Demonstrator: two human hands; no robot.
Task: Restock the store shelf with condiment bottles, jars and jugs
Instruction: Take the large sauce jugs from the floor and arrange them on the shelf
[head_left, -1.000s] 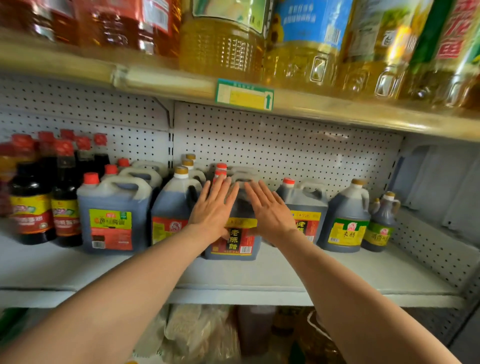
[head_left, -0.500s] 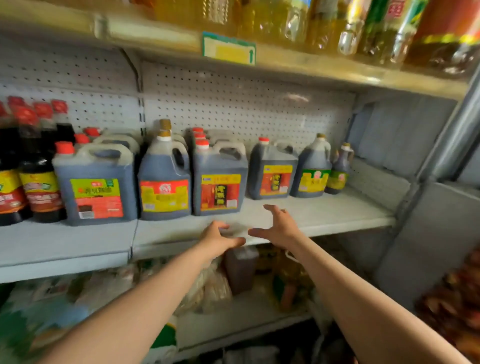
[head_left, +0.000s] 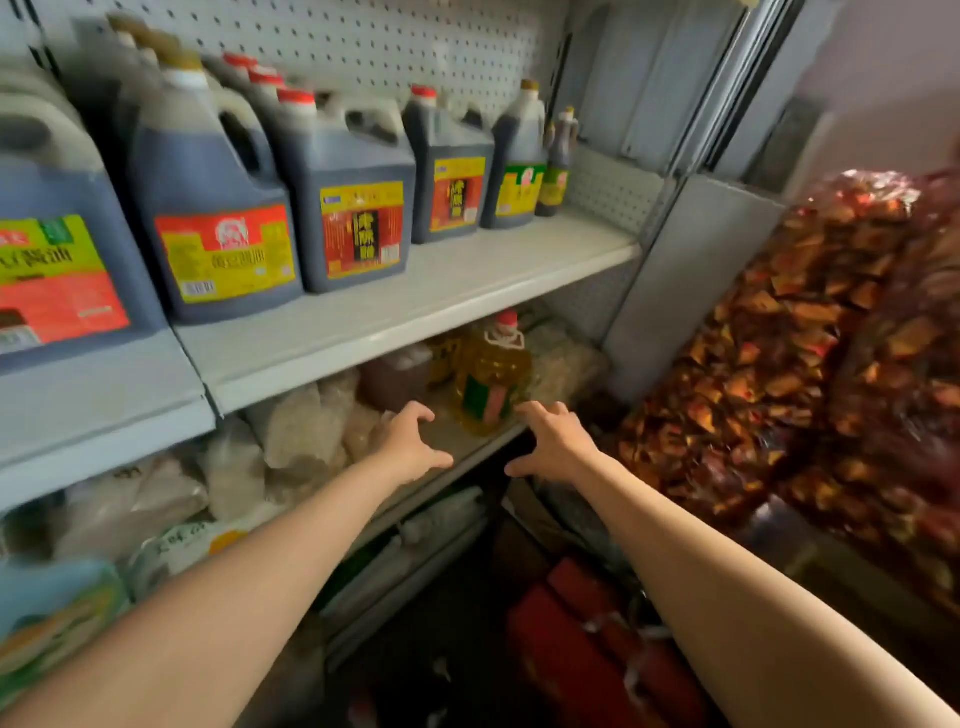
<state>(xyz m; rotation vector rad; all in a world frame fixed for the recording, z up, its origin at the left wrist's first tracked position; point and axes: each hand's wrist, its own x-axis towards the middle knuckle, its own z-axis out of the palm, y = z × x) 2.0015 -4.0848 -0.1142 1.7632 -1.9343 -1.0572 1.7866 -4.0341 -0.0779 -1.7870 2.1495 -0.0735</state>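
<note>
A yellow oil jug (head_left: 491, 382) with a red cap and a red-green label stands on the lower shelf (head_left: 467, 441), near its front edge. My left hand (head_left: 413, 441) is just to its left and my right hand (head_left: 553, 441) just to its right; both have fingers spread and curled and hold nothing. Neither hand touches the jug. On the white shelf (head_left: 415, 306) above, a row of dark sauce jugs (head_left: 353, 192) with red and yellow labels stands in line.
Pale bags (head_left: 296, 431) and a brownish container (head_left: 397, 376) lie on the lower shelf left of the oil jug. A big clear sack of red-orange packets (head_left: 810, 353) fills the right side. Red packages (head_left: 587, 639) sit on the dark floor below. A grey upright (head_left: 691, 280) ends the shelf.
My hands left the sauce jug on the white shelf and dropped to the lower shelf, either side of the oil jug. My view swung down and right.
</note>
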